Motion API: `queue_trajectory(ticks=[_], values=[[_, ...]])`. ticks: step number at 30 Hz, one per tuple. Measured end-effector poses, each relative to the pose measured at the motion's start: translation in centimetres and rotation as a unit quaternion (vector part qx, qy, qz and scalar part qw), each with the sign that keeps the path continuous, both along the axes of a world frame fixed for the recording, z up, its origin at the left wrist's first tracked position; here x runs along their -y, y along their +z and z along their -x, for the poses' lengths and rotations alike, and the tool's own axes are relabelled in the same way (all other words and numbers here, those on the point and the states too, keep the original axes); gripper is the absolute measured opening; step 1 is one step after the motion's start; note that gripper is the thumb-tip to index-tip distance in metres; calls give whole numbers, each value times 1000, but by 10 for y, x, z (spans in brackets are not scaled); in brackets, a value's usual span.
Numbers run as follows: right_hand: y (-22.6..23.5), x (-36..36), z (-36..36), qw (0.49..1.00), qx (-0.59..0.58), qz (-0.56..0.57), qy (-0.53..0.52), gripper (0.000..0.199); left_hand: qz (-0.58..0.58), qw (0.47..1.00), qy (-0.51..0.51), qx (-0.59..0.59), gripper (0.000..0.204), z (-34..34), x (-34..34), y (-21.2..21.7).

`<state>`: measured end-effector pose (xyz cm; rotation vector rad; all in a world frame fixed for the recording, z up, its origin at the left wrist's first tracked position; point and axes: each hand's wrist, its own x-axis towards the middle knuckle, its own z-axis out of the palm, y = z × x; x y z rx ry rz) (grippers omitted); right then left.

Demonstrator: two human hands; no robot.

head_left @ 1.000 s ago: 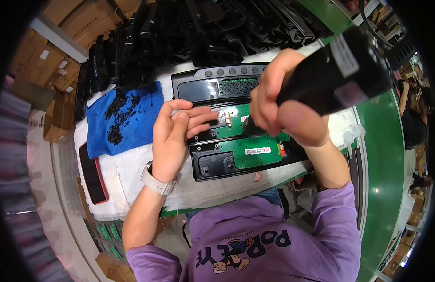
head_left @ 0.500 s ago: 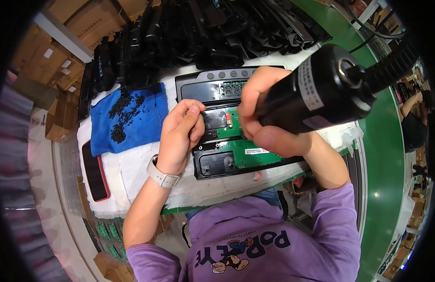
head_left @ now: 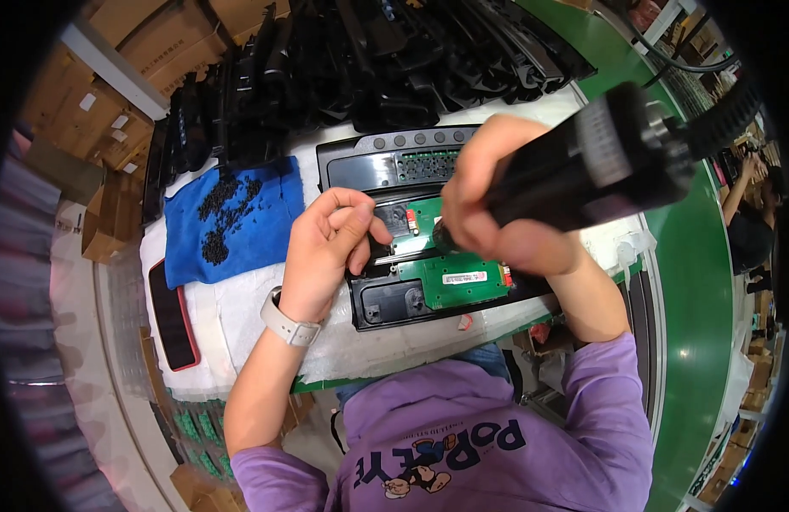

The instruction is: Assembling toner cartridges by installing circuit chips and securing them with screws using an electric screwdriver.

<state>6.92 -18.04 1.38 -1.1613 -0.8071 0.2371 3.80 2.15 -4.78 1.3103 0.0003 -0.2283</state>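
Observation:
My right hand (head_left: pixel 505 205) grips a thick black electric screwdriver (head_left: pixel 552 175), blurred by motion. Its dark tip points down over the green circuit boards, close to the gap between them. The upper circuit board (head_left: pixel 424 218) and the lower circuit board (head_left: pixel 458 294) each sit in a black plastic housing (head_left: pixel 382 317) and carry a red-marked part. Left of the boards, my left hand (head_left: pixel 330 239) hovers with thumb and index finger pinched; anything between them is too small to make out. Behind them lies another black panel (head_left: pixel 360 162) with a row of round buttons.
Small black screws (head_left: pixel 215 243) are heaped on a blue cloth (head_left: pixel 275 243) at the left. A red-edged phone (head_left: pixel 174 320) lies on the white-covered table. Many black plastic parts (head_left: pixel 369 77) are piled along the back. A corrugated cable runs from the screwdriver.
My right hand and the screwdriver have shifted to the right, uncovering more of the lower board. My left hand has moved slightly down, still pinched.

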Motion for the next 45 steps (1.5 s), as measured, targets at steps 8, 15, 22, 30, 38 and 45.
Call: queue_trajectory(ticks=[8, 15, 22, 30, 38, 45], values=[[11, 22, -16, 959, 11, -277, 66, 42, 22, 999, -9, 31, 12, 16, 13, 13], [6, 22, -13, 954, -12, -299, 30, 43, 28, 995, -93, -31, 11, 19, 14, 14], [4, 22, -12, 957, 9, -283, 58, 43, -11, 997, -75, -5, 9, 20, 15, 14], [2, 22, -11, 957, 31, -279, 80, 44, -14, 994, -93, -61, 8, 21, 15, 18], [13, 32, -18, 966, -67, -248, 44, 41, -99, 994, -36, 37, 13, 23, 20, 16], [8, 29, -21, 991, -9, 20, -132, 36, 27, 996, 69, 53, 18, 8, 7, 4]])
